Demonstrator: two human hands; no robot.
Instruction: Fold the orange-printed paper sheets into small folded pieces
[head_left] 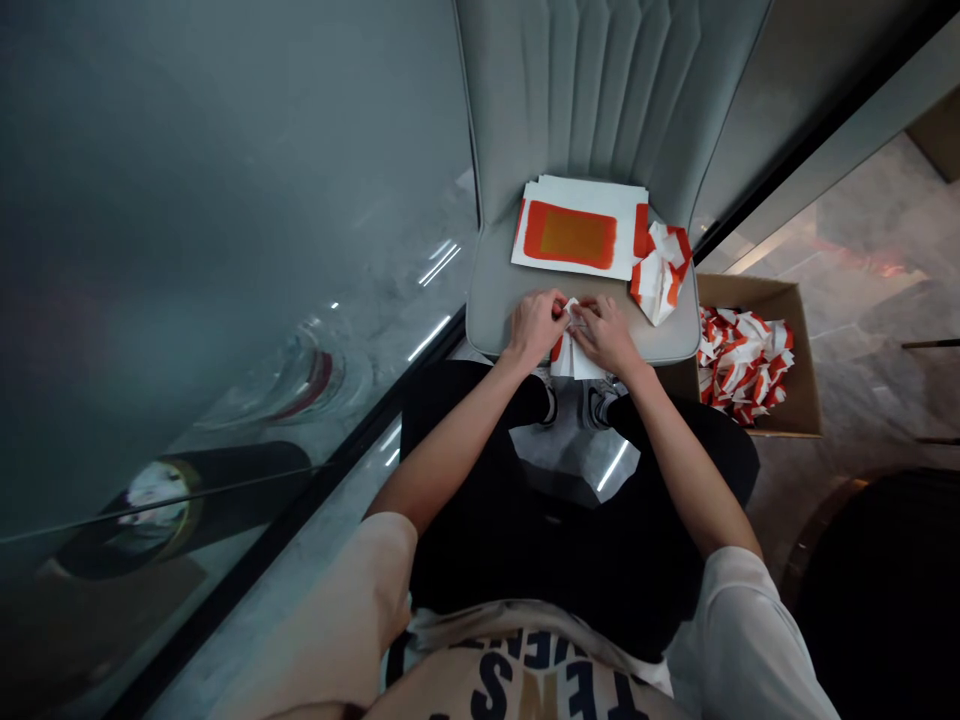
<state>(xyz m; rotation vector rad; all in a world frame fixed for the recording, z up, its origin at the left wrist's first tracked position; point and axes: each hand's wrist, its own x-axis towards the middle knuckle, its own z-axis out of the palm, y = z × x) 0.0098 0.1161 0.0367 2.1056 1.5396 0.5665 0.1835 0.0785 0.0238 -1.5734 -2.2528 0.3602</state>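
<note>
My left hand (536,322) and my right hand (604,328) meet at the front edge of a grey chair seat (491,300). Between them is a small folded paper (579,362), white with some orange-red, its lower end hanging past the seat edge. Fingers of both hands are closed on its upper part. Behind the hands lies a stack of flat paper sheets (630,262), white with an orange-red printed block. To the right of the stack rests a folded paper piece (660,285) in the same colours.
A cardboard box (806,390) on the floor right of the chair holds many folded red and white papers (742,365). A glass panel with a dark frame (352,435) runs along the left. A dark round object (885,590) stands at lower right.
</note>
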